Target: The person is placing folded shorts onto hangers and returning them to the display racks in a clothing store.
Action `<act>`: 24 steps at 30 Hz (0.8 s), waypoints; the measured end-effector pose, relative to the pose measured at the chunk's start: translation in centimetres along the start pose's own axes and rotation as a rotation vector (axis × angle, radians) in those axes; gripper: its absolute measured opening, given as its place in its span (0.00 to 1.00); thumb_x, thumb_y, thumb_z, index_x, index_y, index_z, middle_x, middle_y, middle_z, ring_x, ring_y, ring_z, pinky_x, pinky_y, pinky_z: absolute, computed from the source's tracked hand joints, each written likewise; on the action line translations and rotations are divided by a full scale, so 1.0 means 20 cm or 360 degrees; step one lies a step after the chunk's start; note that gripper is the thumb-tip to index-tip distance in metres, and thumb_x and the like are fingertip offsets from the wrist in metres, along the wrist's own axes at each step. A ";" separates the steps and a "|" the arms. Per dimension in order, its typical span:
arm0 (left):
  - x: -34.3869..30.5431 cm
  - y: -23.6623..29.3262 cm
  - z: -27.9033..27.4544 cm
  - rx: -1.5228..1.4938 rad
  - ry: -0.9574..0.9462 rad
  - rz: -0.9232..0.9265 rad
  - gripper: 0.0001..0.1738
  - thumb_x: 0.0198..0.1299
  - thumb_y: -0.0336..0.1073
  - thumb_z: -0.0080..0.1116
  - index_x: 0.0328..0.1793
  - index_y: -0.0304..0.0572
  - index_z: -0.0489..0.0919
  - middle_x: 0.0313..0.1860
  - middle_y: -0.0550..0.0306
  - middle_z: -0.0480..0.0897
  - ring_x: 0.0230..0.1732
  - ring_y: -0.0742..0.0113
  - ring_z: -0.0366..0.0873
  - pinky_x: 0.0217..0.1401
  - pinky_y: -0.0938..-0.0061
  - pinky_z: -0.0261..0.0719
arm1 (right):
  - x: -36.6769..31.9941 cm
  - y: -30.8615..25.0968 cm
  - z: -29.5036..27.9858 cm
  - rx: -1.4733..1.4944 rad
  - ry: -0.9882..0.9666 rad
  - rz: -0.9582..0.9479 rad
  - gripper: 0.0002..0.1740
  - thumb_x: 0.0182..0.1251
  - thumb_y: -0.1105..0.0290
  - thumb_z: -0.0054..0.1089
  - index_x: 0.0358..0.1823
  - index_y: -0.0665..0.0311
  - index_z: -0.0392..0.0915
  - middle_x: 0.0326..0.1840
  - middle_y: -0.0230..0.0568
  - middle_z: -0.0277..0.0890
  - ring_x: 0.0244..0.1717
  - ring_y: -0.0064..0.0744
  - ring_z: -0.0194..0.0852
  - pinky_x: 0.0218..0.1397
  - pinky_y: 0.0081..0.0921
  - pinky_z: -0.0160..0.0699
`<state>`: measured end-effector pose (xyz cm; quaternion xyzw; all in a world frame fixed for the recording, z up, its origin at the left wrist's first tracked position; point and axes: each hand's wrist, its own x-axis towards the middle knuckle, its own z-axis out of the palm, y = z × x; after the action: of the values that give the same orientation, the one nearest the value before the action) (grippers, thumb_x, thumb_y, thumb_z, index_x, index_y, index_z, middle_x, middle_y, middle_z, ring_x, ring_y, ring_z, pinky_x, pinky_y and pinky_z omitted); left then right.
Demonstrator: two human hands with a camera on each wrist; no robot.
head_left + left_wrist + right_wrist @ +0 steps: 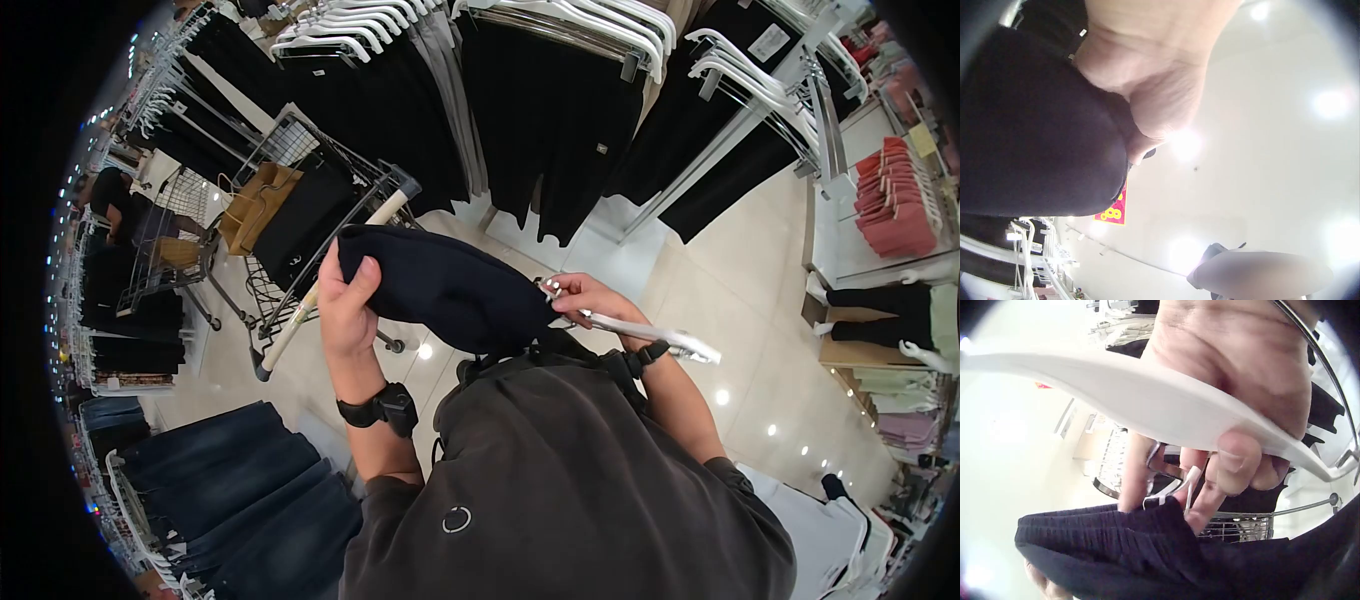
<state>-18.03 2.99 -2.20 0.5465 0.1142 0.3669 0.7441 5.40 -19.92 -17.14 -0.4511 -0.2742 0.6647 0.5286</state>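
A folded navy garment (440, 285) with a gathered elastic waistband stretches between the two hands in front of the chest. My left hand (350, 300) grips its far left end, thumb on top and fingers underneath; in the left wrist view the dark cloth hangs beside the palm. My right hand (595, 300) holds a white hanger (1129, 400), with the thumb pressed over its arm. Below the hanger, the right fingers are at a metal clip (1157, 453) close over the waistband (1104, 522). A thin white loop (1189, 487) shows among those fingers.
A shopping cart (395, 205) with a brown paper bag (262, 205) and dark items stands ahead to the left. Racks of black trousers (540, 120) line the front. Jeans (230, 490) lie at lower left, red garments (895, 205) hang at right. Another person (112, 200) is far left.
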 end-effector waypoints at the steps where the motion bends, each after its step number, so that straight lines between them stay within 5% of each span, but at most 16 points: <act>1: 0.01 0.00 -0.02 0.0003 0.0004 0.0000 0.19 0.65 0.33 0.60 0.58 0.31 0.73 0.50 0.53 0.81 0.50 0.67 0.79 0.57 0.74 0.74 | 0.00 -0.02 0.02 -0.0130 0.0128 0.0037 0.19 0.63 0.67 0.65 0.53 0.66 0.77 0.21 0.21 0.71 0.18 0.10 0.59 0.21 0.14 0.54; 3: 0.02 -0.01 -0.02 0.0021 0.0035 -0.0005 0.18 0.66 0.32 0.59 0.59 0.31 0.73 0.50 0.53 0.81 0.50 0.66 0.79 0.58 0.74 0.74 | 0.02 -0.07 0.05 -0.0387 0.0384 0.0115 0.15 0.62 0.69 0.65 0.48 0.65 0.79 0.21 0.20 0.71 0.20 0.10 0.61 0.23 0.14 0.56; 9: 0.07 0.03 -0.04 0.0242 0.0170 0.0010 0.18 0.65 0.32 0.60 0.58 0.30 0.75 0.49 0.54 0.82 0.49 0.70 0.79 0.58 0.77 0.74 | -0.09 -0.23 -0.06 -0.0406 0.0768 -0.0357 0.05 0.64 0.71 0.61 0.39 0.62 0.78 0.30 0.20 0.73 0.28 0.10 0.64 0.29 0.12 0.60; 15: 0.10 0.02 -0.05 0.0442 0.0276 -0.0073 0.18 0.66 0.32 0.60 0.58 0.29 0.75 0.48 0.56 0.82 0.48 0.73 0.79 0.56 0.79 0.74 | -0.34 -0.63 0.03 -0.0434 0.0879 -0.0427 0.06 0.60 0.74 0.64 0.38 0.65 0.80 0.29 0.22 0.75 0.29 0.10 0.67 0.32 0.11 0.62; 24: 0.17 -0.02 -0.03 0.0616 0.0119 -0.0086 0.12 0.67 0.30 0.57 0.54 0.30 0.78 0.45 0.60 0.83 0.44 0.76 0.79 0.51 0.81 0.75 | -0.45 -0.82 0.04 -0.0803 0.0970 -0.0412 0.05 0.59 0.73 0.63 0.36 0.66 0.81 0.28 0.24 0.75 0.29 0.11 0.65 0.34 0.14 0.60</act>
<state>-15.84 5.72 -1.97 0.6620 0.2247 0.3380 0.6301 12.41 -23.60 -0.21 -0.7043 -0.3140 0.3409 0.5377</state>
